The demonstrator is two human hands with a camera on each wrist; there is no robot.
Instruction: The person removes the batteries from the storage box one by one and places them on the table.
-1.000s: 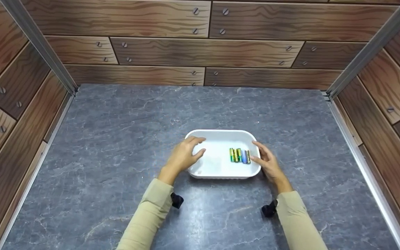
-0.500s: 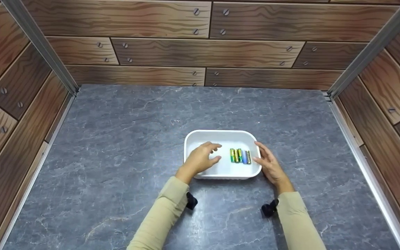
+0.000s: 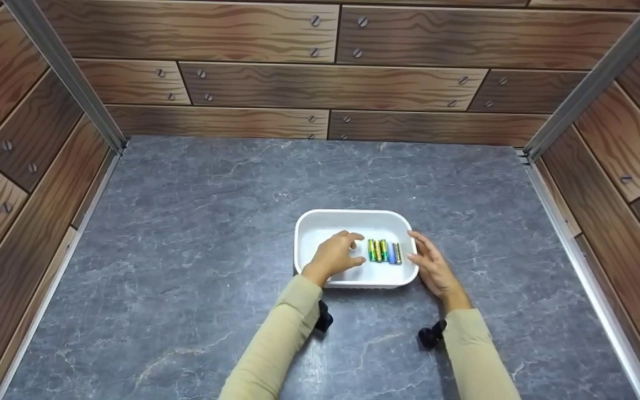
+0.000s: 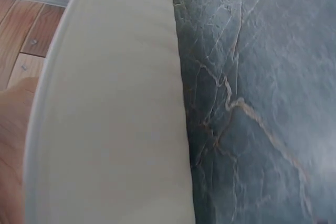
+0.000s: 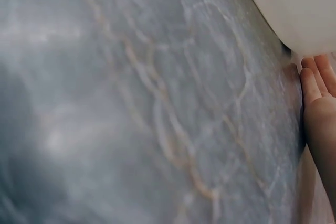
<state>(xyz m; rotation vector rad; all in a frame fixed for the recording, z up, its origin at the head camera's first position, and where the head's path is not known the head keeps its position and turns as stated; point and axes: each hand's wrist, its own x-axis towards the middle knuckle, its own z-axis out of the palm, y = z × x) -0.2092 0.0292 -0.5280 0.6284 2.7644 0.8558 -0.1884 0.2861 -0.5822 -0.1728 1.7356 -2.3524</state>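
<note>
A white plastic tub (image 3: 353,220) with rounded corners stands on the grey marbled surface in the head view. Several cylindrical batteries lie side by side in its right half: green-and-gold ones (image 3: 378,251), a blue one (image 3: 391,254) and a dark one (image 3: 398,253). Over the tub's left half hovers my left hand (image 3: 335,255), thumb and fingers apart, fingertips just left of the batteries. My right hand (image 3: 434,269) rests against the tub's right side, fingertips and thumb at the rim. The right wrist view shows its fingers (image 5: 311,85) extended at the tub's wall.
Wood-patterned panels (image 3: 253,83) form walls at the back and both sides. Metal posts (image 3: 598,72) rise at the back corners. The tub's outer wall (image 4: 110,103) fills much of the left wrist view.
My left hand has moved right, from the tub's left rim to just beside the batteries. My right thumb has drawn back slightly to the rim. The batteries stay put.
</note>
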